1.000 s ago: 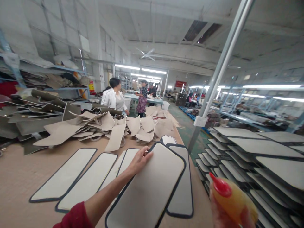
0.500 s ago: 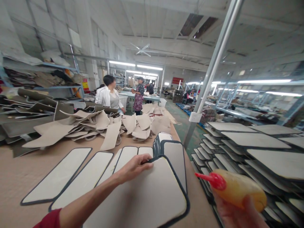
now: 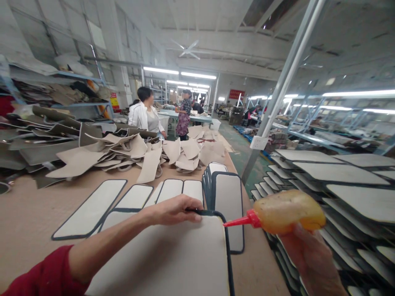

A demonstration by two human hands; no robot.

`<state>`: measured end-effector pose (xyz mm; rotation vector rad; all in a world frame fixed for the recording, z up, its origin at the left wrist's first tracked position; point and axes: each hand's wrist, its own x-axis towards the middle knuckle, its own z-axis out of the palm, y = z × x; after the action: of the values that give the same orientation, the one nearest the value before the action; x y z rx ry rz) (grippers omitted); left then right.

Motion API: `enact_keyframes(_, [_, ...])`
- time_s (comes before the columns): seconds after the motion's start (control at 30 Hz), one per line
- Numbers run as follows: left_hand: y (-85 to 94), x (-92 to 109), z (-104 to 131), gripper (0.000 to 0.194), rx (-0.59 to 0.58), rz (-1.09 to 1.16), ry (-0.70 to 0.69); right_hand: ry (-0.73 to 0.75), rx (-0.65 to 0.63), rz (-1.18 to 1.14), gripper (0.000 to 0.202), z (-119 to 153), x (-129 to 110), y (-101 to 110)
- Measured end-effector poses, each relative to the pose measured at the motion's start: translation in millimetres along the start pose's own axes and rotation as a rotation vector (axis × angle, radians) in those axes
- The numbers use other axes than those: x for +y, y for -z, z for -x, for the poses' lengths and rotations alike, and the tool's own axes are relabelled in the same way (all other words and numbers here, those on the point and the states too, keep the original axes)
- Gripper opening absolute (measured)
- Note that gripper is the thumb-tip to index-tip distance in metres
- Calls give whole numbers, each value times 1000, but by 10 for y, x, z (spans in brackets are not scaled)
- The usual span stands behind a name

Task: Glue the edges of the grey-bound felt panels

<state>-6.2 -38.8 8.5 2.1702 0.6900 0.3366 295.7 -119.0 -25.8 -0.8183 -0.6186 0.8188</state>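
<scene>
My left hand [image 3: 182, 209] grips the top edge of a large pale panel [image 3: 173, 255] with rounded corners and a dark border. In my right hand [image 3: 308, 250] is a squeeze bottle [image 3: 290, 209] of yellowish glue, tipped on its side. Its red nozzle [image 3: 242, 220] points left, with the tip at the panel's upper right edge, where a thin yellow line runs along the border. Whether the tip touches the panel I cannot tell. Behind it, narrower dark-edged panels [image 3: 92, 209] lie on the table, and a bundle of similar panels [image 3: 228, 205] stands upright.
Beige cut pieces [image 3: 148, 164] are heaped across the table's far side [image 3: 27, 209]. Stacked bordered panels [image 3: 361, 201] fill the right, beyond the table edge. A metal post [image 3: 277, 90] with a socket box rises there. Two people [image 3: 145, 111] are nearby, ahead.
The glue bottle has moved left and turned level, bringing its nozzle to the panel's edge. The panel has shifted and turned under my left hand, which still grips it.
</scene>
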Motion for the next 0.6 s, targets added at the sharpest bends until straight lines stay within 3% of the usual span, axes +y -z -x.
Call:
enact_keyframes(0.2, [6, 84, 64, 17, -24, -17, -15, 75, -90, 27, 72, 3, 42, 39])
enact_keyframes(0.33, [3, 83, 91, 20, -16, -9, -9, 86, -151, 37, 70, -29, 90, 214])
enact_keyframes(0.47, [9, 82, 98, 21, -2, -23, 3, 37, -244, 69, 61, -43, 162, 426])
enact_keyframes(0.6, [21, 80, 101, 23, 25, -13, -12, -42, -286, 97, 61, 24, 186, 500])
